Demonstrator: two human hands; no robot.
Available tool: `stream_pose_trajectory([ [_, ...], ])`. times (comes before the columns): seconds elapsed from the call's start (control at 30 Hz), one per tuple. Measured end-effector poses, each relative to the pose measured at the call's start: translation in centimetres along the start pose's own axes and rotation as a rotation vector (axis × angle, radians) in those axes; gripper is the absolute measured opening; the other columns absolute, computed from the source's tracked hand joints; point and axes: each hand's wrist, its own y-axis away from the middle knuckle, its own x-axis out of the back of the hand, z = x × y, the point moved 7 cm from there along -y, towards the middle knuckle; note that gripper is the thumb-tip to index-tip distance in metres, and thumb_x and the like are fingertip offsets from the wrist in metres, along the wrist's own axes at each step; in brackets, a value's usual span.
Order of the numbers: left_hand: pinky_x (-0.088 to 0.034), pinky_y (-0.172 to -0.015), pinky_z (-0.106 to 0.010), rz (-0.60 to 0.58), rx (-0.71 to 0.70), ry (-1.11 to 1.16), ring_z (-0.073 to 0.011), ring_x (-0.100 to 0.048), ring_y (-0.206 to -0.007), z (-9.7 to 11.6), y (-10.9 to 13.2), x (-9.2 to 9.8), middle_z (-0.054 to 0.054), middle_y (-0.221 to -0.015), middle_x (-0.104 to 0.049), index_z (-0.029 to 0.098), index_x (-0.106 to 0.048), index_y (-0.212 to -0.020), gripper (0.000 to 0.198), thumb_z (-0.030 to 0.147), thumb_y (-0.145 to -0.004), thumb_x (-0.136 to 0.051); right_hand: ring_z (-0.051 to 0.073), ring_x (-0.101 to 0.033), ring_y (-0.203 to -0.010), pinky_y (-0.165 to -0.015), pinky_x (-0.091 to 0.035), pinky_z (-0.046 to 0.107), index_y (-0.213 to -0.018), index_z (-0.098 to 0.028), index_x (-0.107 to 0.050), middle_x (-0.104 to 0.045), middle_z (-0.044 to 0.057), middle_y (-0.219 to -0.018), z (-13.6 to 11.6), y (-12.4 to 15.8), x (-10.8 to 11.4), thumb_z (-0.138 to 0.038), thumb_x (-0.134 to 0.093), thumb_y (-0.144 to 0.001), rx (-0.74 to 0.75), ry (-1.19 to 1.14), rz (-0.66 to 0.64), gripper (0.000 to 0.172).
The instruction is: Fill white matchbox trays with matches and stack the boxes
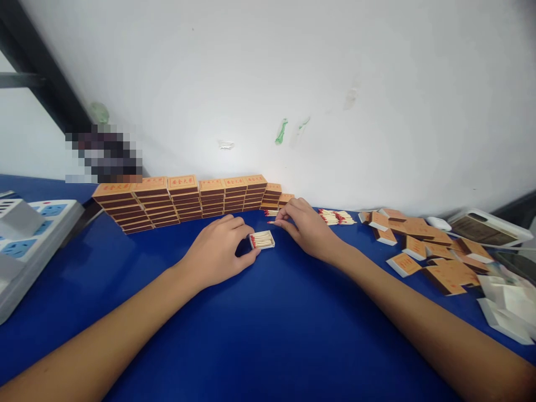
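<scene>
My left hand (218,250) rests on the blue table (268,335), its thumb and fingers closed round the left end of a small open matchbox tray (262,240) holding matches. My right hand (304,226) lies just right of the tray, fingers pinched on a few red-tipped matches (274,221) near the tray's far corner. More loose matches (271,213) lie behind that hand. A long wall of stacked orange matchboxes (184,201) runs along the back of the table, beyond both hands.
A pile of loose matches (337,217) lies right of my right hand. Scattered orange matchbox sleeves (422,248) and white trays (506,312) cover the right side. A white power strip (29,240) sits at the left edge. A white wall stands behind.
</scene>
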Motion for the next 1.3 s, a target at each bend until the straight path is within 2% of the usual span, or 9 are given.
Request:
stream_pose_trajectory([
  [0.13, -0.055, -0.079, -0.040, 0.001, -0.005, 0.001, -0.0246, -0.066, -0.092, 0.1, -0.1, 0.0, -0.006, -0.098, -0.071, 0.019, -0.075, -0.109, 0.022, 0.036, -0.096, -0.069, 0.027, -0.055, -0.100, -0.091, -0.049, 0.044, -0.097, -0.021, -0.059, -0.062, 0.010, -0.102, -3.1, -0.4, 0.8, -0.020, -0.055, -0.106, 0.069, 0.014, -0.034, 0.011],
  [0.27, -0.055, -0.080, -0.040, 0.007, -0.013, -0.002, -0.0249, -0.066, -0.092, 0.1, 0.0, 0.0, -0.006, -0.098, -0.072, 0.018, -0.074, -0.107, 0.021, 0.036, -0.097, -0.068, 0.027, -0.054, -0.098, -0.086, -0.049, 0.042, -0.096, -0.020, -0.059, -0.062, 0.011, -0.101, -5.3, -0.3, 0.7, -0.018, -0.051, -0.107, 0.128, 0.068, -0.102, 0.014],
  [0.6, -0.055, -0.081, -0.040, 0.013, -0.022, 0.000, -0.0247, -0.066, -0.091, 0.2, 0.0, 0.1, -0.006, -0.096, -0.071, 0.018, -0.074, -0.103, 0.020, 0.036, -0.098, -0.065, 0.026, -0.053, -0.091, -0.083, -0.049, 0.041, -0.093, -0.021, -0.060, -0.060, 0.009, -0.094, -6.4, 0.0, -0.4, -0.016, -0.047, -0.107, 0.176, 0.139, -0.119, 0.020],
  [1.07, -0.056, -0.082, -0.041, 0.003, -0.015, 0.008, -0.0255, -0.066, -0.093, 0.2, 0.0, 0.1, -0.007, -0.098, -0.072, 0.019, -0.074, -0.103, 0.020, 0.036, -0.098, -0.066, 0.026, -0.055, -0.095, -0.084, -0.049, 0.040, -0.096, -0.021, -0.060, -0.063, 0.010, -0.098, -6.4, 0.0, -0.4, -0.017, -0.050, -0.107, 0.142, 0.054, -0.138, 0.016],
  [1.17, -0.056, -0.082, -0.041, -0.003, -0.006, 0.003, -0.0258, -0.066, -0.094, 0.1, 0.0, 0.1, -0.007, -0.099, -0.072, 0.019, -0.074, -0.106, 0.020, 0.035, -0.097, -0.067, 0.025, -0.057, -0.094, -0.084, -0.048, 0.039, -0.096, -0.021, -0.061, -0.064, 0.008, -0.096, -4.7, -0.1, 0.1, -0.020, -0.054, -0.106, 0.066, -0.008, -0.051, 0.012],
  [1.23, -0.056, -0.081, -0.040, -0.011, 0.005, 0.002, -0.0256, -0.066, -0.094, 0.1, 0.0, 0.1, -0.007, -0.099, -0.072, 0.019, -0.074, -0.109, 0.022, 0.035, -0.097, -0.068, 0.025, -0.057, -0.091, -0.083, -0.048, 0.040, -0.095, -0.021, -0.062, -0.064, 0.007, -0.092, -2.6, 0.0, 0.6, -0.021, -0.056, -0.105, -0.021, 0.003, 0.067, 0.011],
  [1.3, -0.056, -0.081, -0.040, -0.015, 0.010, 0.001, -0.0254, -0.066, -0.094, 0.0, 0.0, 0.1, -0.007, -0.099, -0.072, 0.019, -0.074, -0.110, 0.023, 0.036, -0.097, -0.068, 0.027, -0.057, -0.091, -0.083, -0.048, 0.042, -0.097, -0.021, -0.065, -0.063, 0.008, -0.090, -0.5, 0.2, 0.6, -0.021, -0.056, -0.103, -0.087, 0.054, 0.123, 0.011],
])
